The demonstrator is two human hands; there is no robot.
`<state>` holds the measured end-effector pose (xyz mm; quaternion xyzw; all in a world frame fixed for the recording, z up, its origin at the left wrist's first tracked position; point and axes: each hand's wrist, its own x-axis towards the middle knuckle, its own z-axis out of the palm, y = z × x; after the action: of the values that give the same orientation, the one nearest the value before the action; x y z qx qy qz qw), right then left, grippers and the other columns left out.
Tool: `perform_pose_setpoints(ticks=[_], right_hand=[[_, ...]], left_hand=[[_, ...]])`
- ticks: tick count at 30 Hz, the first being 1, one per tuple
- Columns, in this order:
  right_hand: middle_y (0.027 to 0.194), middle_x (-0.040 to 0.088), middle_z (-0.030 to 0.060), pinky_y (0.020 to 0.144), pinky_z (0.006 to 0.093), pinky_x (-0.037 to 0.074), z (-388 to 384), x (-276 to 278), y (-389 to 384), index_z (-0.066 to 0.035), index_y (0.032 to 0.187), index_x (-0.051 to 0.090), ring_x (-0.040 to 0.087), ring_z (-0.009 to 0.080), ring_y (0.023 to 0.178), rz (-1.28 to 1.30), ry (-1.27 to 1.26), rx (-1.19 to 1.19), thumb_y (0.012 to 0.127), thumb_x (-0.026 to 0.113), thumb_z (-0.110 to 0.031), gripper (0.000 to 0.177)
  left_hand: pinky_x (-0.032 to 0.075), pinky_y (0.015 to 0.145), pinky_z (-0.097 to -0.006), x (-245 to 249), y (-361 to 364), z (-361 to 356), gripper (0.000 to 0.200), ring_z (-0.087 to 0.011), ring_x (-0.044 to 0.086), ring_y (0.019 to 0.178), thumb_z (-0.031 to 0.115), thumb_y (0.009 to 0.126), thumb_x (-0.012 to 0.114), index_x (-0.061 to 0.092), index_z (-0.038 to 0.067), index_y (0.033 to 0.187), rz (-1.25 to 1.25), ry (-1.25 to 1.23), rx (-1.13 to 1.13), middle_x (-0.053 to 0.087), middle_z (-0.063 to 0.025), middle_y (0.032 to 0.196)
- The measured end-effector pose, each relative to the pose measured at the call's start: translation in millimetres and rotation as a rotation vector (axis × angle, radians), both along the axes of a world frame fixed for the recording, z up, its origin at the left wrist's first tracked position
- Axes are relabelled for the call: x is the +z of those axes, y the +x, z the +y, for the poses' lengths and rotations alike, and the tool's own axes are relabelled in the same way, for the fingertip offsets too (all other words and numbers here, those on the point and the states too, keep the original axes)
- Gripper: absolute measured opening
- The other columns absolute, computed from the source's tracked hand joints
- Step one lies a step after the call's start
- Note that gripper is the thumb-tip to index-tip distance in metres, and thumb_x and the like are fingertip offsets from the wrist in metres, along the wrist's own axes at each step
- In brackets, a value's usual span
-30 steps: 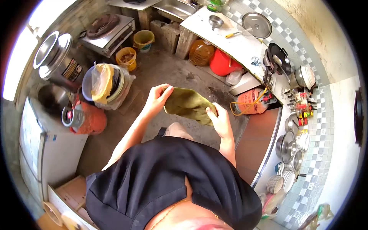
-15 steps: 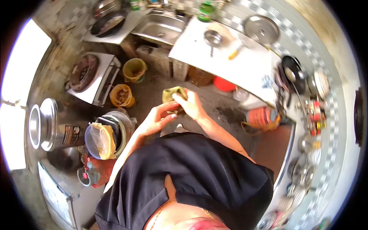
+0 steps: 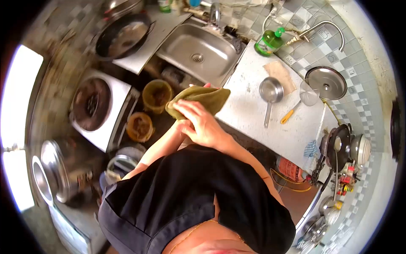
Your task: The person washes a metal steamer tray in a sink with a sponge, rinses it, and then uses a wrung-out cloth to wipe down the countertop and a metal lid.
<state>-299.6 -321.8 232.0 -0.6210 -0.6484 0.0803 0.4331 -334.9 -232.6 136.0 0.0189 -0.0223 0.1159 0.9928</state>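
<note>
An olive-green cloth is bunched between my hands in front of my body, below the sink. My right hand presses on top of it with its fingers together. Beneath the cloth lies my left hand, mostly covered, with only a bit of it and some fingertips showing. The sink is beyond the cloth. To the right, a small metal pan and a strainer with a yellow handle rest on the white counter.
A stove and two buckets stand at the left. A wok sits at the upper left. A green soap bottle is by the sink's right side. A red container stands under the counter.
The view has turned and moved nearer the sink and counter. The cloth has gone from crumpled to more spread out, and my right hand now lies over it, with my left hand beneath.
</note>
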Motion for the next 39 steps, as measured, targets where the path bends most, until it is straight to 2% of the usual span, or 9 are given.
perform_pose_setpoints(ticks=[10, 17, 22, 28, 30, 32, 35, 38, 39], right_hand=[[0.1, 0.061, 0.0124, 0.08, 0.0344, 0.052, 195.9, -154.8, 308.0, 0.001, 0.109, 0.054, 0.06, 0.0198, 0.092, 1.177, -0.053, -0.812, 0.1, 0.039, -0.025, 0.031], [0.092, 0.052, 0.0141, 0.08, 0.0432, 0.052, 279.6, -221.8, 455.5, 0.0, 0.091, 0.046, 0.055, 0.0264, 0.086, 1.868, 0.111, -0.629, 0.098, 0.047, -0.024, 0.025], [0.134, 0.047, 0.0176, 0.102, 0.0401, 0.039, 212.8, -229.4, 378.4, 0.004, 0.135, 0.038, 0.046, 0.0299, 0.123, 1.086, -0.404, -0.74, 0.092, 0.049, -0.053, 0.072], [0.123, 0.057, 0.0109, 0.097, 0.0359, 0.041, 187.8, -240.5, 355.8, -0.004, 0.128, 0.05, 0.052, 0.0218, 0.117, 1.891, -0.368, -0.396, 0.085, 0.066, -0.044, 0.061], [0.108, 0.064, 0.0078, 0.085, 0.0329, 0.047, 190.9, -249.1, 367.6, -0.004, 0.116, 0.057, 0.059, 0.0184, 0.1, 1.11, -0.399, -0.883, 0.086, 0.067, -0.033, 0.043], [0.083, 0.064, 0.0079, 0.069, 0.0317, 0.044, 205.4, -205.9, 367.3, 0.0, 0.095, 0.06, 0.056, 0.0172, 0.074, 0.804, -0.266, -0.863, 0.088, 0.065, -0.025, 0.027], [0.079, 0.062, 0.0101, 0.07, 0.0328, 0.046, 227.2, -191.7, 347.1, -0.004, 0.098, 0.058, 0.057, 0.0174, 0.075, 0.556, -0.358, -0.789, 0.085, 0.066, -0.021, 0.023], [0.092, 0.061, 0.0198, 0.077, 0.0435, 0.047, 242.5, -197.3, 287.1, -0.002, 0.095, 0.055, 0.059, 0.0382, 0.088, 0.409, -0.337, -0.75, 0.085, 0.062, -0.015, 0.018], [0.095, 0.059, 0.0205, 0.08, 0.0438, 0.046, 245.3, -207.0, 262.8, 0.0, 0.096, 0.054, 0.056, 0.0386, 0.093, 0.303, -0.273, -0.747, 0.085, 0.06, -0.014, 0.019]], left_hand=[[0.042, 0.101, -0.0484, -57.0, 165.9, 222.4, 0.044, -0.0341, 0.054, 0.112, 0.029, 0.097, 0.043, 0.05, -0.006, 0.122, 0.359, -0.326, -0.074, 0.054, -0.0223, 0.122], [0.04, 0.103, -0.048, -87.6, 209.6, 255.2, 0.037, -0.0355, 0.051, 0.116, 0.018, 0.098, 0.039, 0.046, -0.004, 0.126, 0.396, -0.285, -0.085, 0.051, -0.0227, 0.127], [0.039, 0.103, -0.0497, -119.2, 241.8, 257.6, 0.041, -0.0364, 0.049, 0.118, 0.026, 0.098, 0.037, 0.046, -0.003, 0.126, 0.333, -0.348, -0.092, 0.05, -0.023, 0.128], [0.038, 0.103, -0.0523, -143.1, 259.3, 257.3, 0.048, -0.0362, 0.048, 0.119, 0.034, 0.096, 0.041, 0.044, -0.001, 0.129, 0.306, -0.306, -0.15, 0.048, -0.0202, 0.13], [0.038, 0.103, -0.0548, -174.7, 249.0, 254.3, 0.049, -0.0367, 0.046, 0.121, 0.034, 0.095, 0.043, 0.043, -0.001, 0.13, 0.379, -0.262, -0.166, 0.047, -0.0213, 0.131], [0.038, 0.101, -0.0561, -201.7, 239.5, 248.6, 0.06, -0.0366, 0.045, 0.123, 0.046, 0.092, 0.05, 0.045, 0.0, 0.129, 0.855, -0.027, -0.129, 0.047, -0.0212, 0.131], [0.043, 0.097, -0.0525, -166.0, 242.6, 232.2, 0.069, -0.034, 0.044, 0.125, 0.061, 0.085, 0.053, 0.048, 0.008, 0.129, 0.976, -0.36, -0.046, 0.049, -0.0171, 0.13], [0.045, 0.096, -0.0445, -205.1, 267.0, 234.3, 0.079, -0.033, 0.048, 0.122, 0.072, 0.078, 0.052, 0.049, 0.011, 0.129, 0.67, -0.272, -0.218, 0.053, -0.0144, 0.126], [0.045, 0.094, -0.0403, -145.2, 269.9, 241.3, 0.081, -0.0326, 0.057, 0.108, 0.073, 0.077, 0.051, 0.05, 0.01, 0.127, 0.721, -0.121, -0.374, 0.058, -0.0124, 0.117]])
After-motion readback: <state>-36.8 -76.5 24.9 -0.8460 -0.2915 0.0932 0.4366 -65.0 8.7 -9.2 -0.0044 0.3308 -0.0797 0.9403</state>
